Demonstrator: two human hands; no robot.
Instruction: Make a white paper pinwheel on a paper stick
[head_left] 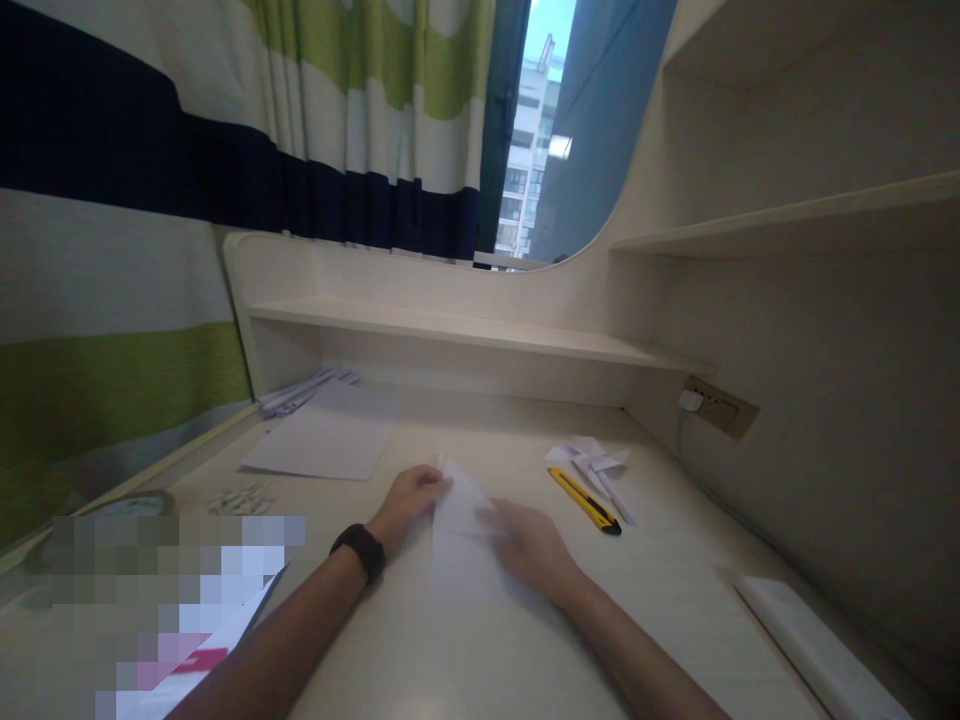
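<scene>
A folded sheet of white paper [463, 520] lies on the desk between my two hands. At its upper left edge, my left hand [411, 503] pinches the paper between thumb and fingers; a black band circles that wrist. My right hand [534, 545] is over the paper's right edge, its fingers smeared by motion, so their grip is unclear. To the right of it lie a yellow utility knife [585, 500] with a black end and a white paper pinwheel [589, 457] on a paper stick.
White sheets [326, 435] and a bundle of paper strips [307, 392] lie at the back left. Small pale pieces [241, 498] are heaped nearer. A low shelf [450, 328] spans the back. A plugged-in cord [680, 435] runs along the right wall, near a white box-like object [814, 640].
</scene>
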